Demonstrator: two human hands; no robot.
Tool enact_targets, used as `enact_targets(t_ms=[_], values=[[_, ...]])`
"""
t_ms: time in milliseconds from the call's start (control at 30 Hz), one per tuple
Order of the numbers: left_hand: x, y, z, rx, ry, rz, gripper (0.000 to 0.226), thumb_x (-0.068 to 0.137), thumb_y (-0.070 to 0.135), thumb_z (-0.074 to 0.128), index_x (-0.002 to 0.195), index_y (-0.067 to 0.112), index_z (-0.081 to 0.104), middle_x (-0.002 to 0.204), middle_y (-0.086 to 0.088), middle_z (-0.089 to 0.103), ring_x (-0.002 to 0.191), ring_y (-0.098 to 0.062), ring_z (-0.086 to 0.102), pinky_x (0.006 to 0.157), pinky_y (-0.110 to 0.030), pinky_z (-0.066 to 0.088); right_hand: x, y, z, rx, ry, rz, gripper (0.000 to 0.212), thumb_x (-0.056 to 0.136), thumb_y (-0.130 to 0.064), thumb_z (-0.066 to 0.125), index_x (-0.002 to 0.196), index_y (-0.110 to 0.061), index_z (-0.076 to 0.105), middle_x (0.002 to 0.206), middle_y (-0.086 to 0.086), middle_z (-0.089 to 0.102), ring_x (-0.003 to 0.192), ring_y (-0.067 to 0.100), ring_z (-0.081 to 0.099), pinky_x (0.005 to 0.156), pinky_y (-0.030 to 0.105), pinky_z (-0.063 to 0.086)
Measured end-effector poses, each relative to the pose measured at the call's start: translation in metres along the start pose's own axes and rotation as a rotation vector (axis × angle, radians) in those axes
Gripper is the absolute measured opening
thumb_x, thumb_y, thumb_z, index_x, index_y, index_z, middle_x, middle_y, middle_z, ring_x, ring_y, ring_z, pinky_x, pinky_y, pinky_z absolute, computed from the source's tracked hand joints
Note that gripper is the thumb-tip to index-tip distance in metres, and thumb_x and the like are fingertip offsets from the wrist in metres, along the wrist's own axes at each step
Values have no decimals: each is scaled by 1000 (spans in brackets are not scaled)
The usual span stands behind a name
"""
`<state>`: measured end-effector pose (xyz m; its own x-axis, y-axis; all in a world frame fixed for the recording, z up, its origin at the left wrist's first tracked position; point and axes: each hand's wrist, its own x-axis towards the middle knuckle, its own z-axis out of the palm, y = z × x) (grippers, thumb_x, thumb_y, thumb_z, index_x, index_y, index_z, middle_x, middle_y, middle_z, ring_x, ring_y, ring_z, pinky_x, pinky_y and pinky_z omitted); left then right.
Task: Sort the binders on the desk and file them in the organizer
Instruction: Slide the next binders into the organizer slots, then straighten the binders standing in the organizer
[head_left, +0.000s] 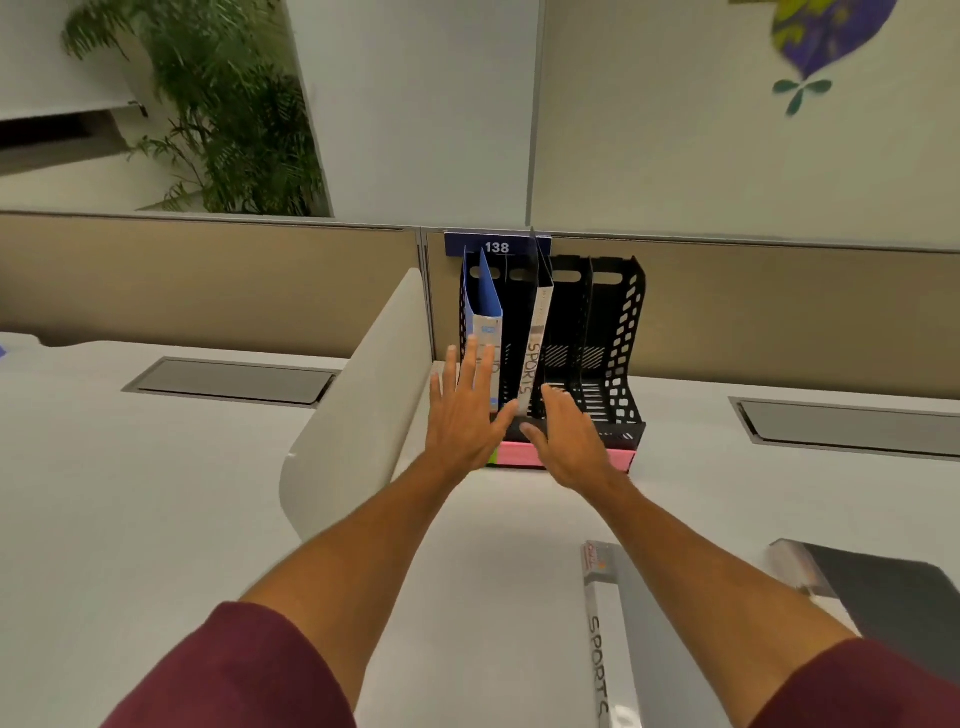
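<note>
Organizer (618, 332): one black perforated unit, standing at the far middle of the table (156, 493) against the partition (208, 280). Four slots, judged from the cut-outs along its back. Binders counted: four. Two are filed upright: the blue binder (488, 317) in the leftmost slot and the upright SPORTS binder (537, 343) just right of it, leaning slightly. Two lie flat on the near right of the table, well apart from the organizer: the flat SPORTS binder (605, 654) and, further right, the dark binder (893, 592). Hands: two, neither gripping anything. The left hand (465, 421) is spread with straight fingers against the blue binder's spine. The right hand (569, 444) is relaxed and unclenched at the organizer's front lip, just right of the upright SPORTS binder. Whether it touches that binder cannot be determined. Step in hand, as assessed: squaring up the two filed binders. Task is about half done. The next move calls for drawing a hand to the near right and taking up one flat binder. The flat SPORTS binder likely belongs beside its namesake. A pink strip (519, 453) sits under the organizer's front edge.
</note>
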<state>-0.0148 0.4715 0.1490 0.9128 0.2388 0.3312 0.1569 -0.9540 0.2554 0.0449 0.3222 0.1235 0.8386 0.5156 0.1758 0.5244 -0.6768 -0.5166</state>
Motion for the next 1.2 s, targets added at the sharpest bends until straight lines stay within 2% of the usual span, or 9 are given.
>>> enact_targets(t_ms=[100, 333, 400, 533, 700, 767, 833, 900, 1200], values=[[-36, 4, 8, 33, -104, 8, 78, 93, 62, 32, 153, 22, 3, 161, -2, -10, 148, -28, -10, 117, -52, -1, -37, 3, 1, -190, -45, 45, 66, 99, -47, 39, 153, -16, 16, 158, 6, 19, 148, 24, 13, 118, 51, 18], [-120, 15, 27, 89, -230, 31, 78, 93, 65, 22, 153, 23, -3, 160, -2, -16, 147, -27, -16, 115, -53, -10, -132, 11, 20, -374, -130, 117, 68, 97, -58, 18, 154, -23, 2, 162, 6, -2, 149, 24, -6, 119, 48, 0], [-143, 21, 33, 87, -264, 33, 78, 92, 67, 19, 153, 23, -3, 160, -3, -16, 147, -28, -16, 115, -53, -10, -157, 13, 23, -398, -157, 135, 76, 90, -65, 3, 154, -23, 0, 162, 5, -5, 149, 24, -9, 118, 48, -4], [-183, 32, 46, 129, -337, 61, 96, 73, 76, -14, 153, 24, -4, 159, -3, -19, 146, -28, -18, 113, -54, -13, -197, 20, 29, -381, -163, 171, 96, 70, -71, -15, 154, -25, -4, 162, 4, -9, 148, 25, -12, 118, 49, -6], [-217, 52, 69, 101, -377, 50, 79, 90, 68, 16, 153, 23, 1, 160, -3, -16, 147, -28, -16, 114, -53, -12, -238, 40, 33, -367, -192, 214, 118, 52, -78, -38, 153, -25, -7, 161, 5, -10, 149, 26, -11, 118, 48, -7], [-227, 61, 78, 89, -392, 42, 78, 92, 67, 19, 153, 23, 3, 160, -4, -15, 147, -28, -15, 115, -53, -11, -250, 51, 33, -364, -218, 241, 108, 63, -78, -28, 153, -24, -5, 162, 6, -9, 149, 27, -9, 118, 48, -6], [-235, 71, 86, 75, -412, 36, 78, 92, 67, 20, 153, 22, 3, 160, -4, -14, 147, -28, -15, 115, -53, -10, -260, 66, 32, -371, -236, 271, 82, 86, -70, -2, 154, -23, -3, 162, 7, -7, 149, 26, -8, 118, 48, -5], [-241, 80, 94, 58, -430, 25, 78, 92, 66, 21, 153, 21, 3, 160, -4, -14, 147, -28, -14, 115, -53, -9, -269, 82, 30, -359, -248, 302, 72, 96, -62, 17, 154, -24, -2, 162, 7, -6, 149, 26, -8, 118, 48, -4], [-253, 114, 125, -9, -542, -135, 80, 93, 65, 25, 153, 18, 1, 160, -5, -14, 147, -29, -14, 115, -53, -9, -290, 146, 12, -234, -256, 486, 80, 93, -54, 44, 153, -17, 7, 161, 10, 3, 149, 32, -2, 118, 52, 5]])
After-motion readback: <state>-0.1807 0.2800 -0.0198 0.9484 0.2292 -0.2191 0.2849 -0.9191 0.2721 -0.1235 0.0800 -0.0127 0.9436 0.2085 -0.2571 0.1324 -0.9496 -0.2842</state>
